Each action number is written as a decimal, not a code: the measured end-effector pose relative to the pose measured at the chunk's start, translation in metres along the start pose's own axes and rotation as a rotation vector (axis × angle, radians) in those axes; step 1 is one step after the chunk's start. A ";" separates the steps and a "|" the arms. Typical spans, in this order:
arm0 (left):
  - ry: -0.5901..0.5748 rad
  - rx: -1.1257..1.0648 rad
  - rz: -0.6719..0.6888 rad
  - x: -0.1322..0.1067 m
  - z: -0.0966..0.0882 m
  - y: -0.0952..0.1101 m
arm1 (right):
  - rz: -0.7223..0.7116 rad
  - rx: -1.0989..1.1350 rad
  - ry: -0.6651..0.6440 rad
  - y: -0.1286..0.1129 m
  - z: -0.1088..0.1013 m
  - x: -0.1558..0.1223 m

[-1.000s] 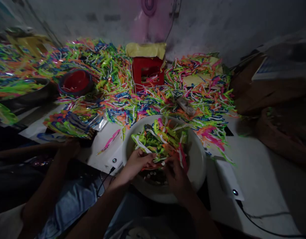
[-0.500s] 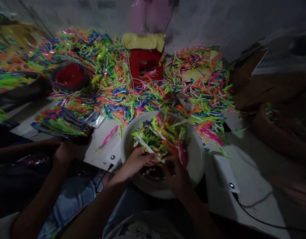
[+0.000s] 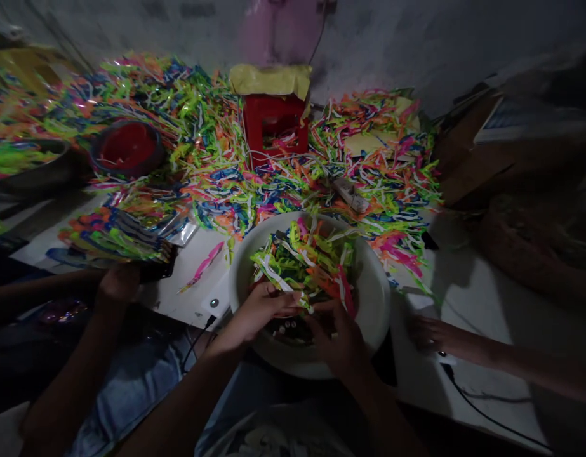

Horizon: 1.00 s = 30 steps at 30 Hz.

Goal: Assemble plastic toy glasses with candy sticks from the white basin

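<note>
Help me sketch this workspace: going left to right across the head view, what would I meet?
Dark metal bowl → red-lined bowl → loose pink strip → the person's left hand → their right hand → a co-worker's hand.

Cropped Edges, Covered Parts and Dim Corners

At lower centre, the left hand [image 3: 261, 311] partly covers the strip [image 3: 303, 303] it pinches; whether the right hand [image 3: 340, 333] grips it too cannot be told. The white bits [image 3: 287, 327] low in the bowl [image 3: 381, 285] are too small to identify. Both of the person's forearms run off the bottom edge.

At lower right, a co-worker's hand [image 3: 426, 333] hides much of a white device [image 3: 419, 304]; that arm is cut by the right edge. The brown container [image 3: 516, 254] there is blurred, its contents unreadable.

The left edge crops a metal basin [image 3: 49, 168] and a blurred yellow object [image 3: 30, 63]; the top edge cuts a pink shape [image 3: 278, 32].
</note>
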<state>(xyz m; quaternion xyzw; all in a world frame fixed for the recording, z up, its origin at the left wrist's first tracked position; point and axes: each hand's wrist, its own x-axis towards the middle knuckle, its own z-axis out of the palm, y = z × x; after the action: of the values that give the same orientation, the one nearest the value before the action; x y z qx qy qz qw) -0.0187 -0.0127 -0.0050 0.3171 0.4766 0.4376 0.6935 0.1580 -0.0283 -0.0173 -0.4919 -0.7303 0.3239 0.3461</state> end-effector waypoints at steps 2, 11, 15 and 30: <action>0.000 0.013 0.001 0.000 -0.001 -0.001 | 0.024 0.026 -0.011 -0.001 0.000 0.000; -0.062 0.020 0.002 -0.002 0.001 0.002 | 0.099 0.025 -0.057 -0.001 0.002 0.004; -0.101 0.097 0.092 -0.007 0.005 0.006 | 0.179 0.205 -0.132 0.000 -0.002 0.010; -0.066 0.029 0.145 -0.017 0.009 0.005 | 0.067 -0.003 -0.129 -0.018 0.010 0.021</action>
<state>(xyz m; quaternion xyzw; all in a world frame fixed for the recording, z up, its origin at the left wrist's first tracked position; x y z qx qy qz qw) -0.0143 -0.0259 0.0093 0.3748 0.4356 0.4690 0.6707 0.1350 -0.0149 -0.0047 -0.4947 -0.7347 0.3651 0.2867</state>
